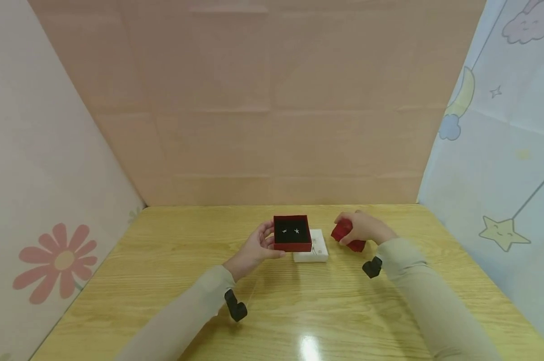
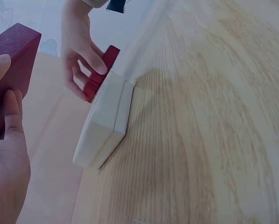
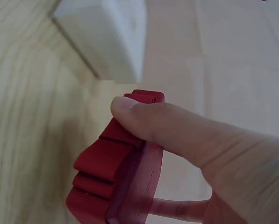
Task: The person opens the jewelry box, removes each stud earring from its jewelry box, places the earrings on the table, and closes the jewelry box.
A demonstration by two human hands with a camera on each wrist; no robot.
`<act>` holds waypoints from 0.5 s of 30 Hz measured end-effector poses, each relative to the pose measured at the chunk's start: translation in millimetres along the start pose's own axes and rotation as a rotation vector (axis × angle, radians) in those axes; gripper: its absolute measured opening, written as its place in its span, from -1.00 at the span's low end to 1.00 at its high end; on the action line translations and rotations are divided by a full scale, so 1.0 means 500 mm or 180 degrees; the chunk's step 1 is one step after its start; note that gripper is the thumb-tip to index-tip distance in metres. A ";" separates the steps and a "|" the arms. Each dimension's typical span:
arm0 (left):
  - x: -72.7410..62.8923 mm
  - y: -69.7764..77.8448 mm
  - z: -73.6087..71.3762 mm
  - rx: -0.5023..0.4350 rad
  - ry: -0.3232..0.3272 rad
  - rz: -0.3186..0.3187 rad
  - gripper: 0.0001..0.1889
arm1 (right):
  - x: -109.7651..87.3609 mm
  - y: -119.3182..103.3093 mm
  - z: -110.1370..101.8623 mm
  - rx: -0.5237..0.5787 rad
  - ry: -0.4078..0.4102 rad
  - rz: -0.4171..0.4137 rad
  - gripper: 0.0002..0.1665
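Note:
My left hand (image 1: 252,250) holds a small red jewellery box base (image 1: 294,247) above the table, fingers along its left side. Two small silvery earrings (image 1: 296,231) sit on the black insert (image 1: 291,238) inside. To the right, my right hand (image 1: 365,226) grips the red box lid (image 1: 341,230) between thumb and fingers. A folded ribbon bow (image 3: 104,158) covers the lid's face in the right wrist view, and the lid is tilted. Between the hands a white box (image 1: 320,250) lies on the table, partly hidden behind the red base in the head view.
The wooden table (image 1: 172,250) meets a plain peach backdrop (image 1: 272,125) at its far edge. Pale printed panels stand at the left (image 1: 64,150) and right (image 1: 502,150). A dark wrist camera (image 1: 372,267) sits by the right cuff.

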State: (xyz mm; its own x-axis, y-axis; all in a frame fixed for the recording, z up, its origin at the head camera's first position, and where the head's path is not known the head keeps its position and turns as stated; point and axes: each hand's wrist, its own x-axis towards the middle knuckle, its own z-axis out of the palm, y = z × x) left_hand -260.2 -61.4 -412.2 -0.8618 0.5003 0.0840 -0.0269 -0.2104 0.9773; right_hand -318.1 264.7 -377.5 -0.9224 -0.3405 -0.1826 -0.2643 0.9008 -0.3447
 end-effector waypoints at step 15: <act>0.002 -0.001 -0.006 0.0019 -0.0077 0.0012 -0.14 | 0.033 0.002 0.052 -0.0266 -0.0110 0.0329 -0.26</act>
State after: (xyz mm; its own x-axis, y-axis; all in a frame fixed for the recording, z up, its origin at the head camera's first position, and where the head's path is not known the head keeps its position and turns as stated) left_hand -262.6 -63.3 -413.0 -0.8494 0.5197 0.0923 -0.0206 -0.2073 0.9781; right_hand -326.4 253.0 -404.6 -0.9360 -0.2524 -0.2454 -0.1921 0.9504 -0.2447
